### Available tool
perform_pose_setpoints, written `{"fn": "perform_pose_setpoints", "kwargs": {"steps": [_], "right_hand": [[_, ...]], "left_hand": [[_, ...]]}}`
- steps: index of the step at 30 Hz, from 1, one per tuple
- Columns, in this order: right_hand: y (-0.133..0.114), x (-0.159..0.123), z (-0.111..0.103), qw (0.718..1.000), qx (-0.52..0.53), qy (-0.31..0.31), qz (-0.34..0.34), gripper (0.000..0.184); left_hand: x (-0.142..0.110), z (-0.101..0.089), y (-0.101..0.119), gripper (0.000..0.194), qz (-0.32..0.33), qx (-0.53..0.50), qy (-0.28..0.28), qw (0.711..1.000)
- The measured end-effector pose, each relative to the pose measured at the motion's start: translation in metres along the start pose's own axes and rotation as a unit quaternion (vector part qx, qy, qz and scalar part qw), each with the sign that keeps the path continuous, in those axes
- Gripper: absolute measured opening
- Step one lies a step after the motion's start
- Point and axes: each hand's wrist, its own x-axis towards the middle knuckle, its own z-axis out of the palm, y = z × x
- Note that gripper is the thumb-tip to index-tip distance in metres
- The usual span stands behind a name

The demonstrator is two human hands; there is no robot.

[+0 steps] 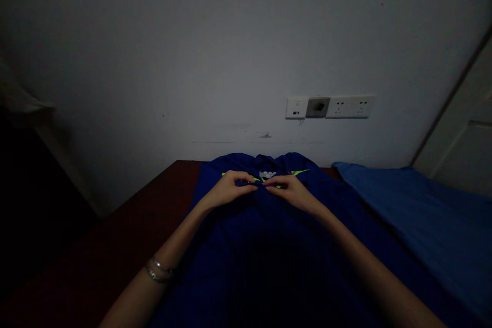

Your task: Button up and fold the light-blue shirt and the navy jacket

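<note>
A dark blue garment (246, 225) with yellow-green trim is spread out in front of me, its upper end close to the wall. A whitish patch (268, 175), perhaps a label, shows near its top; what kind of garment it is I cannot tell for sure. My left hand (227, 188) pinches the cloth near the trim between thumb and fingers. Just to the right, my right hand (295, 192) pinches the same area, fingertips almost meeting the left ones. Two bracelets (158, 272) circle my left wrist. Deep shadow hides the lower garment.
Under the garment is a dark red surface (154, 215). A lighter blue cloth (418, 205) lies at the right. Behind, a pale wall (172, 61) carries a row of sockets (348, 107). A white panel, maybe a door (465, 133), stands at the far right.
</note>
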Motion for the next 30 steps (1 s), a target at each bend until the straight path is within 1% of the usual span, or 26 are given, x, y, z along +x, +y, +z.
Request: {"fn": "perform_pose_setpoints", "kwargs": {"steps": [4,7,13,15,17,19,21,23,25,26,28,30], "right_hand": [[0.001,0.002,0.006,0.997,0.069,0.038,0.006,0.019],[0.001,0.002,0.011,0.99,0.125,0.053,0.042,0.024],[-0.002,-0.001,0.015,0.976,0.194,0.063,0.081,0.03],[0.0,0.0,0.015,0.972,0.197,0.081,0.098,0.032],[0.003,0.0,0.014,0.969,0.196,0.1,0.11,0.034],[0.005,0.001,0.013,0.968,0.199,0.104,0.111,0.035],[0.007,0.002,0.013,0.971,0.189,0.102,0.102,0.034],[0.007,0.003,0.013,0.976,0.162,0.114,0.088,0.032],[0.007,0.005,0.013,0.979,0.131,0.141,0.074,0.03],[0.006,0.005,0.014,0.979,0.115,0.157,0.067,0.03],[0.006,0.006,0.015,0.977,0.081,0.188,0.056,0.028],[0.006,0.006,0.017,0.973,0.05,0.218,0.048,0.027]], "left_hand": [[0.0,0.002,-0.001,0.014,-0.019,-0.012,0.0,1.0],[0.0,0.001,0.0,0.015,-0.028,-0.016,0.0,0.999],[-0.001,-0.001,0.002,0.009,0.025,-0.023,-0.028,0.999],[-0.002,0.0,0.003,0.008,0.008,-0.016,-0.029,0.999],[-0.003,0.0,0.002,0.012,-0.031,-0.029,-0.022,0.999],[-0.004,0.001,-0.001,0.017,-0.065,-0.056,-0.015,0.996],[-0.003,0.0,-0.004,0.021,-0.066,-0.067,-0.014,0.995],[-0.003,-0.002,-0.005,0.02,-0.027,-0.041,-0.003,0.999],[-0.002,-0.003,-0.004,0.016,0.019,0.026,0.035,0.999],[-0.002,-0.003,-0.003,0.014,0.031,0.069,0.06,0.995],[-0.003,-0.002,0.0,0.013,0.022,0.147,0.101,0.984],[-0.003,0.003,0.004,0.015,-0.014,0.177,0.119,0.977]]}}
